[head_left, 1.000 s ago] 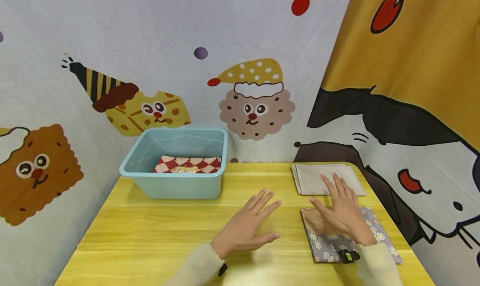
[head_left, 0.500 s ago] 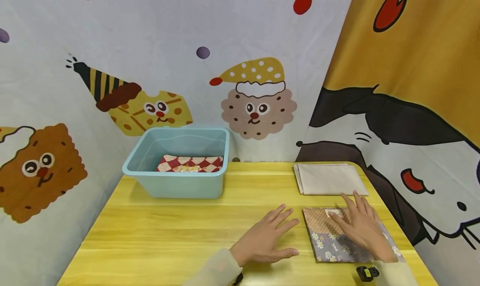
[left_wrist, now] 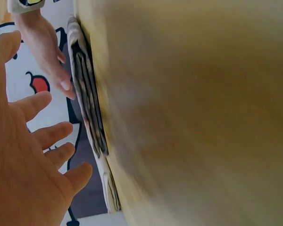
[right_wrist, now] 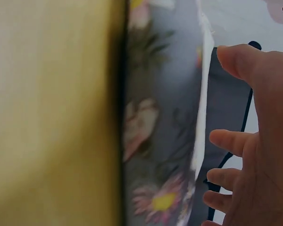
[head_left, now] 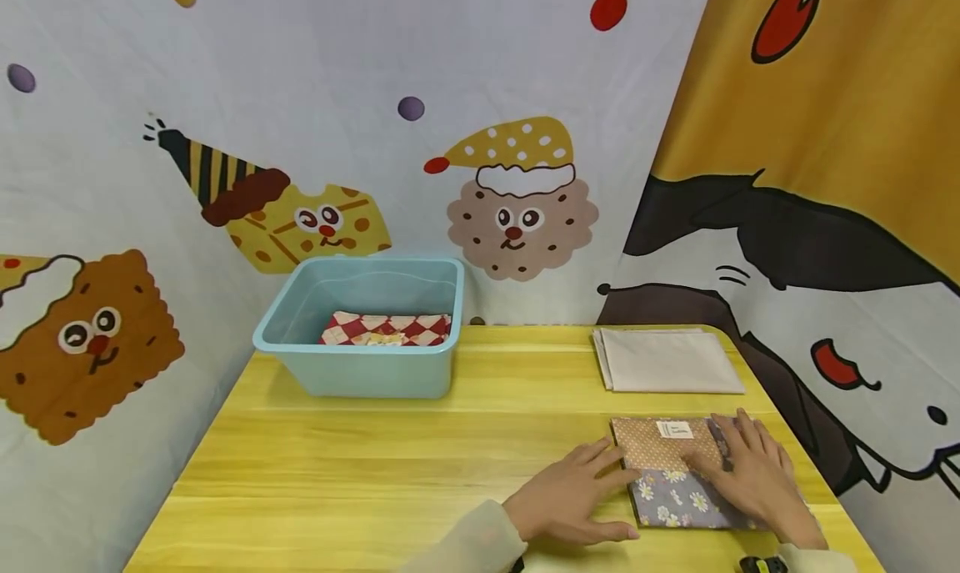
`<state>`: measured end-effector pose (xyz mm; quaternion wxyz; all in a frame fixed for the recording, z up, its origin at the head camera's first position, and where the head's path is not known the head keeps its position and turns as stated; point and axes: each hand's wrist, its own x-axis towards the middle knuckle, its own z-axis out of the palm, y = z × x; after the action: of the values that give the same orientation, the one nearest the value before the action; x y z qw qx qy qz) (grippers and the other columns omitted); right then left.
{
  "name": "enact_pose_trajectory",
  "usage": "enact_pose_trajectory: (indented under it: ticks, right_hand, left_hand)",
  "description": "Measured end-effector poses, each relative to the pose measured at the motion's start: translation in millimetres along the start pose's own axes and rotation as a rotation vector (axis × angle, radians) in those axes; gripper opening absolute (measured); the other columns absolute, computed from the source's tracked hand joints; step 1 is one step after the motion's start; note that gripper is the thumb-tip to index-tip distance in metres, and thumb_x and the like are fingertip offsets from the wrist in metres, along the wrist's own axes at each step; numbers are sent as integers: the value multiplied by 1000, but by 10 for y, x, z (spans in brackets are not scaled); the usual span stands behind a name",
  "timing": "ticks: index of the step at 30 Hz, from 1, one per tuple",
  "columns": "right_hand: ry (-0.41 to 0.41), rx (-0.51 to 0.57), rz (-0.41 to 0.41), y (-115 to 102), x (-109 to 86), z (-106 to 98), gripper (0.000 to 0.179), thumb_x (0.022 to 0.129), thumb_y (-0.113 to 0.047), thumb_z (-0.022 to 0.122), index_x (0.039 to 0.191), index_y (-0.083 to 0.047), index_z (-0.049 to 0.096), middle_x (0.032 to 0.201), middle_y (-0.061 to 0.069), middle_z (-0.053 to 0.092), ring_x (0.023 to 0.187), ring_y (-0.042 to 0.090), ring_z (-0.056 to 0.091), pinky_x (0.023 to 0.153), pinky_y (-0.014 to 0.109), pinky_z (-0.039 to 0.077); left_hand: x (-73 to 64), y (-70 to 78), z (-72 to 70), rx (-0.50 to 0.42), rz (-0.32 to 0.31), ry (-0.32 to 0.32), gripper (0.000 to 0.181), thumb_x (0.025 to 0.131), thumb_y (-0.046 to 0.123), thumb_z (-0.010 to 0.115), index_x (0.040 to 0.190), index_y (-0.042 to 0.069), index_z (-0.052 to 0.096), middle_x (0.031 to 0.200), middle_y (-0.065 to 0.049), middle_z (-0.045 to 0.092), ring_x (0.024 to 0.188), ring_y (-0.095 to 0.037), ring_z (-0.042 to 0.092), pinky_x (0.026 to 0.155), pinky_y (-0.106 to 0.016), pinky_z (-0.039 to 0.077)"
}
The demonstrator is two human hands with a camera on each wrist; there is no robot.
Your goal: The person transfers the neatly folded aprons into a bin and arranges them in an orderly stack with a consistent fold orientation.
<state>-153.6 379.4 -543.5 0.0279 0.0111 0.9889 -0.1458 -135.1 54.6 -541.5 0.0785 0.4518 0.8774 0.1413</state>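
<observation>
Your left hand is at the left edge of the folded daisy-print cloth, fingers spread and thumb held apart; the views do not settle whether the fingertips touch the fabric. Your right hand is over the right part of the same cloth, its fingers also spread and its thumb directed toward the middle of the cloth; contact cannot be confirmed here either. The cloth lies flat on the near right portion of the wood-grain counter. Its upper left panel is tan with small dots, its lower panel is gray with white daisies, and a white label sits near its far edge. The left wrist view shows its stacked layers edge-on. Directly beyond it, apart from it, lies a folded beige cloth. At the far left of the counter stands a light blue bin containing a red-and-cream checked cloth. Behind the counter hangs a cartoon-print backdrop.
</observation>
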Motion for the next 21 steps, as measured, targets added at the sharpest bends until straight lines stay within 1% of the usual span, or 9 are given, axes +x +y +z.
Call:
enact_pose_trajectory:
  ticks: [4, 9, 14, 19, 21]
  right_hand:
    - [-33, -13, 21, 55, -7, 14, 102, 93, -75, 51, 153, 5, 33, 159, 44, 12, 141, 70, 12, 104, 87, 14]
    - [-50, -1, 21, 94, -16, 29, 104, 92, -75, 53, 155, 4, 30, 159, 44, 12, 141, 69, 12, 105, 87, 15]
    - [-68, 11, 15, 122, -11, 36, 103, 93, -73, 53, 156, 4, 28, 159, 44, 12, 139, 70, 13, 104, 87, 16]
    - [-59, -12, 3, 114, 5, 84, 101, 92, -73, 56, 154, 3, 32, 156, 44, 17, 137, 71, 17, 103, 87, 20]
    - [-57, -26, 8, 95, 18, 91, 101, 91, -74, 56, 153, 3, 34, 155, 44, 18, 136, 72, 19, 102, 87, 22]
  left_hand:
    - [55, 76, 17, 44, -1, -26, 71, 100, 75, 30, 162, 44, 19, 172, 9, 16, 161, -15, 9, 129, -32, 21]
    - [118, 151, 26, 84, -17, -69, 67, 99, 77, 30, 159, 47, 28, 172, 11, 14, 161, -13, 11, 128, -32, 23]
    - [183, 187, 53, 86, -28, -99, 67, 98, 78, 29, 158, 47, 29, 172, 11, 13, 161, -12, 11, 128, -33, 25]
    - [210, 200, 85, 109, -38, -118, 69, 97, 78, 29, 159, 47, 26, 172, 11, 15, 160, -13, 13, 127, -34, 26]
    - [212, 197, 93, 112, -45, -121, 68, 97, 78, 30, 158, 48, 27, 172, 11, 16, 160, -12, 15, 127, -34, 27]
